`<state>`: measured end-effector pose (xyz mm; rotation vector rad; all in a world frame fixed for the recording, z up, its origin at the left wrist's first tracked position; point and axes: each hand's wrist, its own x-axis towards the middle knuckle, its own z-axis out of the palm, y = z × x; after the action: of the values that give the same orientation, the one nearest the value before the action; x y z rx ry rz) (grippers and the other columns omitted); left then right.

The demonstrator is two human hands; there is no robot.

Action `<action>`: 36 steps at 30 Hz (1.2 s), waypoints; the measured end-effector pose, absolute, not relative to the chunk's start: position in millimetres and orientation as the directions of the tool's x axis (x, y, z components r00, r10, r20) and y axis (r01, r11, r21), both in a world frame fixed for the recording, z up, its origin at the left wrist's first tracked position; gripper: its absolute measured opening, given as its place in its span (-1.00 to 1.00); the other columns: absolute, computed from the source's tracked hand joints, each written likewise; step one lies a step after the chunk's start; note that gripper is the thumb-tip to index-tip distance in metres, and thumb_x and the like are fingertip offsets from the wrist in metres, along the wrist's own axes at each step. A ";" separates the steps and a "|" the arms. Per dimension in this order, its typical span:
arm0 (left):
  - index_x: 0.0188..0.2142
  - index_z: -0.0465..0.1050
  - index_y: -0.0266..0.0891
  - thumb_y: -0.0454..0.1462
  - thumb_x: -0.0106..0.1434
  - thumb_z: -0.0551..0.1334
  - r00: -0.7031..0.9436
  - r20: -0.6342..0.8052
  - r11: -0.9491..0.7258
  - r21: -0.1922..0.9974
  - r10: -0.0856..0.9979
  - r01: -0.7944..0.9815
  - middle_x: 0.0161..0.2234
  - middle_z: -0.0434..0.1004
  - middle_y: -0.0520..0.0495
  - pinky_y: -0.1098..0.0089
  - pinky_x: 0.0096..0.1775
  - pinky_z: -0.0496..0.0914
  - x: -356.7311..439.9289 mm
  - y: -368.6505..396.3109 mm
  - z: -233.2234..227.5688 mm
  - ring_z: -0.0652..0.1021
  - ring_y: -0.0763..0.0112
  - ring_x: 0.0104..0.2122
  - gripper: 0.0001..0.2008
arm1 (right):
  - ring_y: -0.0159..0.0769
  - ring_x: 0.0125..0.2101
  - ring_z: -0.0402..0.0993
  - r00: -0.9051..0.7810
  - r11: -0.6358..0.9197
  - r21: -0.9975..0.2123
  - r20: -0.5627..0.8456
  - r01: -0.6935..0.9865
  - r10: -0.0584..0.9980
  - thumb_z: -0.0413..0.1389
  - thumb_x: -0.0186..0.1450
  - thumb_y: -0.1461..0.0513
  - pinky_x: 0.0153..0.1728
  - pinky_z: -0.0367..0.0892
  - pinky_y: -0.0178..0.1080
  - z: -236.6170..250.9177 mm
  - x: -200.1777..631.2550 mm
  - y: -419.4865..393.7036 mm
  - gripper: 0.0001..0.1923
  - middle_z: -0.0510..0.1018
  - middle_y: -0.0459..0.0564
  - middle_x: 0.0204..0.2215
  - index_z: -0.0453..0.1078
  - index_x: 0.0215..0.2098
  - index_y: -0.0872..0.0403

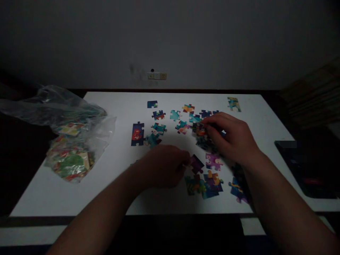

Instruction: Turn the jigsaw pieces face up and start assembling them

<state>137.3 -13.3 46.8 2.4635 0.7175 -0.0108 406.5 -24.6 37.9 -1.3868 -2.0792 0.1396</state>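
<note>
On the white table (79,198) my left hand (162,166) has its fingers pinched on a dark purple puzzle piece (197,163) while the right hand (231,136) grips an orange-and-dark piece (199,129) among the scattered loose pieces (170,122).

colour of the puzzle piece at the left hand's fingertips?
Dark purple: the puzzle piece at the left hand, clearest in the head view.

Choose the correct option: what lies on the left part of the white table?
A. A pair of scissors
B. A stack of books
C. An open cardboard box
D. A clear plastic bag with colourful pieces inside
D: a clear plastic bag with colourful contents lies on the left side of the white table, away from the loose puzzle pieces.
</note>
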 end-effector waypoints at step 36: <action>0.30 0.57 -0.14 -0.06 0.57 0.20 0.466 -0.072 -0.418 0.336 0.882 0.844 0.00 0.72 -0.17 0.24 -0.14 0.39 150.3 10.9 38.4 0.61 0.12 -0.13 -0.56 | 0.15 -0.02 0.74 -0.115 0.305 -0.357 0.467 0.883 0.877 0.39 0.34 0.23 -0.06 0.64 0.22 4.2 475.8 -245.2 -0.45 0.80 0.06 0.08 0.59 0.29 -0.12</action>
<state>150.3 10.9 38.4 2.3937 1.4634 0.1645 475.8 -245.2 4.2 -1.5575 -1.9732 -0.0127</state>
